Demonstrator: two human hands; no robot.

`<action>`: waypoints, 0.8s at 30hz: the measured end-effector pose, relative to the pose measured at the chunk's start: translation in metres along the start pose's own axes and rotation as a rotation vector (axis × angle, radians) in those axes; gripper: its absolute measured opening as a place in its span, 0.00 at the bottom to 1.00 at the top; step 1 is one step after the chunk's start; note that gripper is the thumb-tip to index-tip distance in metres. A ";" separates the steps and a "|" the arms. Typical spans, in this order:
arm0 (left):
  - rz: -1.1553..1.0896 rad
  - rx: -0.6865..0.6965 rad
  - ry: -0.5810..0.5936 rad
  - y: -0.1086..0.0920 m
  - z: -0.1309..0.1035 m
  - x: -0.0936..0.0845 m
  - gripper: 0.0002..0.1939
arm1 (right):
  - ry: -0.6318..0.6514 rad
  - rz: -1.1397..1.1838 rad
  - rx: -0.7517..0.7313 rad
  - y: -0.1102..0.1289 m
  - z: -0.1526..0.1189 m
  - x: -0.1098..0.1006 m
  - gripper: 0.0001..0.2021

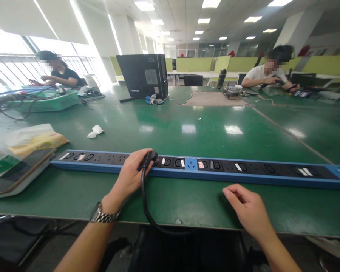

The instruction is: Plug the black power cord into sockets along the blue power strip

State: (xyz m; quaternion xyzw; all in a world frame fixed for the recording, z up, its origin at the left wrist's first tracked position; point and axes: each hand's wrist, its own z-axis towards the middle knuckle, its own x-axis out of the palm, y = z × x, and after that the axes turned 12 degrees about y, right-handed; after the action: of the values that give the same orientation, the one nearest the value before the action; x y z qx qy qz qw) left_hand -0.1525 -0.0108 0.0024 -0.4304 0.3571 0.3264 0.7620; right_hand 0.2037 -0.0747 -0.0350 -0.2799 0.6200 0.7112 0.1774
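A long blue and black power strip (pixel 190 164) lies across the green table near its front edge, with rows of sockets and small white stickers on top. My left hand (pixel 132 169), with a metal watch at the wrist, is closed around a black power plug (pixel 152 155) over the strip's middle-left part. From the plug a thick black cable (pixel 144 200) hangs down past the table edge. Whether the prongs sit in a socket is hidden. My right hand (pixel 245 204) rests in front of the strip, apart from it, fingers curled with thumb and forefinger close together; no object shows in them.
At the left are a grey tray-like object (pixel 22 170), a yellow packet (pixel 42 139) and crumpled tissue (pixel 95 131). A green basket (pixel 51 102) holds cables. Farther back stand a black computer case (pixel 141 75) and gloves (pixel 154 99). Two people sit across the table.
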 end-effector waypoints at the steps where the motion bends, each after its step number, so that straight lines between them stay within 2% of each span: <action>1: 0.019 0.034 0.047 0.001 0.001 -0.003 0.20 | 0.002 -0.003 -0.005 0.000 0.000 0.000 0.19; 4: 0.088 0.081 0.155 0.003 0.004 -0.017 0.19 | -0.018 -0.011 -0.014 0.001 -0.001 0.001 0.19; 8: 0.241 0.065 0.295 0.002 0.012 -0.037 0.19 | -0.041 -0.017 -0.018 0.003 -0.002 0.003 0.19; 10: 0.260 0.059 0.352 0.001 0.016 -0.040 0.20 | -0.041 -0.022 -0.020 0.003 -0.002 0.002 0.19; 13: 0.196 0.078 0.409 0.001 0.018 -0.036 0.21 | -0.045 -0.025 -0.020 0.003 -0.001 0.002 0.20; 17: 0.165 0.084 0.346 0.003 0.014 -0.025 0.20 | -0.046 -0.014 -0.026 0.002 -0.001 0.003 0.20; 20: 0.138 0.063 0.237 0.003 0.008 -0.014 0.20 | -0.046 -0.021 -0.037 0.003 -0.001 0.004 0.20; 24: -0.015 0.040 0.052 0.000 0.000 0.000 0.18 | -0.040 -0.032 -0.034 0.004 -0.001 0.004 0.20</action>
State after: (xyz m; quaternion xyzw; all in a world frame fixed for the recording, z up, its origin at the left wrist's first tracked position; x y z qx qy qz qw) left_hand -0.1522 -0.0108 0.0028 -0.4261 0.3800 0.3022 0.7633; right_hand 0.1983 -0.0762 -0.0348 -0.2785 0.5994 0.7243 0.1965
